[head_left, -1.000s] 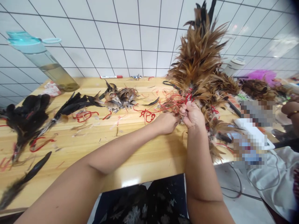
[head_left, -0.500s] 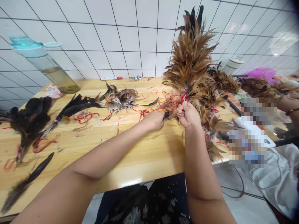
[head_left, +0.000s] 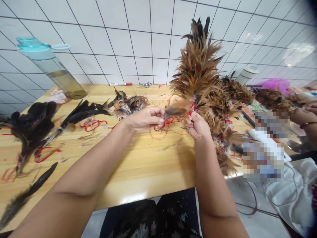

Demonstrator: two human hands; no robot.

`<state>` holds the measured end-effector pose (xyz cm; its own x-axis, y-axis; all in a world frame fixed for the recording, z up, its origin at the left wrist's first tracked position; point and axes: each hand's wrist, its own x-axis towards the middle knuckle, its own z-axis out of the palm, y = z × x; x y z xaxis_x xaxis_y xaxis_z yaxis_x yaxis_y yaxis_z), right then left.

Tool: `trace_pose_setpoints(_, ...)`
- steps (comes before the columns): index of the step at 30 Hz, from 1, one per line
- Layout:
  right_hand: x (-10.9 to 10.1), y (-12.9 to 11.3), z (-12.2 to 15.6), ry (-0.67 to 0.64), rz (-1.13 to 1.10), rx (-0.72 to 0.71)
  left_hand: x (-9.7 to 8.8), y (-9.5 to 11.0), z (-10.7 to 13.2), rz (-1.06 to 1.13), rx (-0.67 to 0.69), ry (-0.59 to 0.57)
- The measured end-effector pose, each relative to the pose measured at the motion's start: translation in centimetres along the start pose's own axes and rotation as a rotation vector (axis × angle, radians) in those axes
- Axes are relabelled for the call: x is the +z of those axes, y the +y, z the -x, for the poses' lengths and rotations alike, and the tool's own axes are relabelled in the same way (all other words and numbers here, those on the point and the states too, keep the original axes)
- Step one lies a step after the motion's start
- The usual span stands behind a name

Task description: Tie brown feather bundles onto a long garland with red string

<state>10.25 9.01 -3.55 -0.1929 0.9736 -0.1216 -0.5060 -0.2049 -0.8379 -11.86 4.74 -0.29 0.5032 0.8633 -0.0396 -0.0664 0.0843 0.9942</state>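
A tall feather duster (head_left: 199,74) of brown feathers with black tips stands upright, its lower part wound with red string. My right hand (head_left: 198,125) is closed around its bound base. To the left, my left hand (head_left: 148,119) pinches a small brown feather tuft (head_left: 177,108), blurred, which reaches toward the duster. Loops of red string (head_left: 169,120) hang between both hands; whether my left fingers also grip the string I cannot tell. The duster's handle is hidden by my right hand.
Black feather bundles (head_left: 32,125) and a pile of brown feathers (head_left: 130,104) lie left on the wooden table (head_left: 138,168). A tilted-looking water bottle (head_left: 59,76) and a marker (head_left: 120,84) are near the tiled wall. More brown feathers (head_left: 228,135) lie right, near another person's hand (head_left: 303,117).
My left hand has lifted and turned, moving slightly left, and a brown feather tuft now shows at its fingers. My right hand stays at the duster's base.
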Motion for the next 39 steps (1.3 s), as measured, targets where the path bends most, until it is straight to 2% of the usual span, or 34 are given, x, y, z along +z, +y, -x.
trace_pose_setpoints(2,0.3,0.4,0.0,-0.029,0.011,0.005,1.3,-0.4,-0.9,0.127,0.048,0.107)
trace_pose_setpoints(5,0.9,1.3,-0.1,-0.026,0.057,0.027,3.7,-0.8,-2.7,0.162,0.104,0.255)
trace_pose_setpoints(8,1.8,2.1,-0.1,0.035,0.101,0.034,5.2,-1.3,-4.1,0.124,0.116,0.406)
trace_pose_setpoints(12,2.7,3.1,0.1,0.106,0.148,0.02,5.9,-2.2,-4.5,0.064,0.086,0.575)
trace_pose_setpoints(16,2.7,3.5,0.1,0.054,0.19,-0.061,6.2,-2.5,-4.2,0.08,0.099,0.678)
trace_pose_setpoints(25,2.1,3.8,0.1,-0.087,0.34,-0.185,6.3,-2.7,-3.6,0.096,0.148,0.717)
trace_pose_setpoints(32,2.1,3.6,0.3,-0.207,0.308,-0.138,6.0,-2.6,-3.2,0.018,0.198,0.747)
trace_pose_setpoints(37,2.4,3.4,0.6,-0.13,0.253,-0.085,5.7,-2.9,-3.6,0.018,0.223,0.744)
trace_pose_setpoints(39,2.5,3.4,0.6,-0.098,0.242,-0.085,5.4,-2.9,-3.6,0.066,0.241,0.662)
